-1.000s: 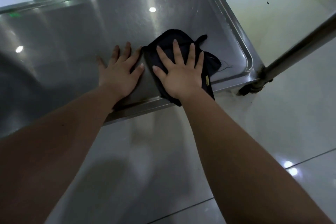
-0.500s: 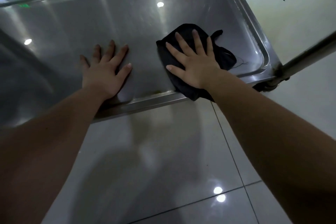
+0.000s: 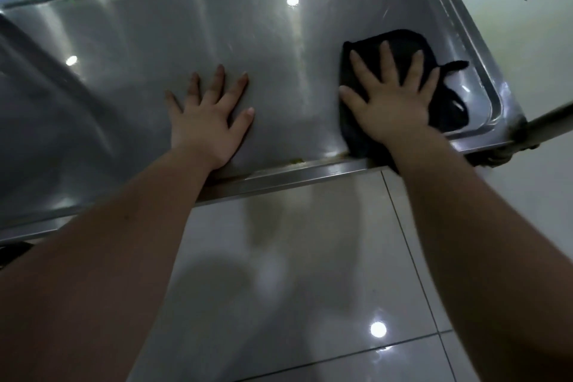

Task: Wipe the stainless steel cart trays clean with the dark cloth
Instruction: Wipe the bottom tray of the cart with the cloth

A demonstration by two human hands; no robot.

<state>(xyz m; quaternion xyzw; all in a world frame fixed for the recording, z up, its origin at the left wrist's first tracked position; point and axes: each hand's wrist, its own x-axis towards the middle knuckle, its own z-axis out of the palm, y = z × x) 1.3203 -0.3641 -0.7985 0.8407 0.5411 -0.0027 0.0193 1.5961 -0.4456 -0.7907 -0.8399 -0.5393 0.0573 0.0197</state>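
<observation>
A low stainless steel cart tray (image 3: pixel 192 40) fills the upper part of the view. The dark cloth (image 3: pixel 400 43) lies in the tray's near right corner, one edge hanging over the front rim. My right hand (image 3: pixel 390 102) presses flat on the cloth with fingers spread. To its left, my left hand (image 3: pixel 207 115) rests flat on the bare tray floor near the front rim, fingers spread, holding nothing. A small yellowish smear (image 3: pixel 296 161) sits along the inside of the front rim between my hands.
The tray's raised rim (image 3: pixel 313 175) runs along the front and right side. A metal cart post (image 3: pixel 548 121) slants from the right corner. Glossy white floor tiles (image 3: pixel 310 257) lie below and to the right.
My right hand has slid the cloth to the right, into the tray's near right corner. My left hand stays flat on the tray, and the gap between my hands has widened.
</observation>
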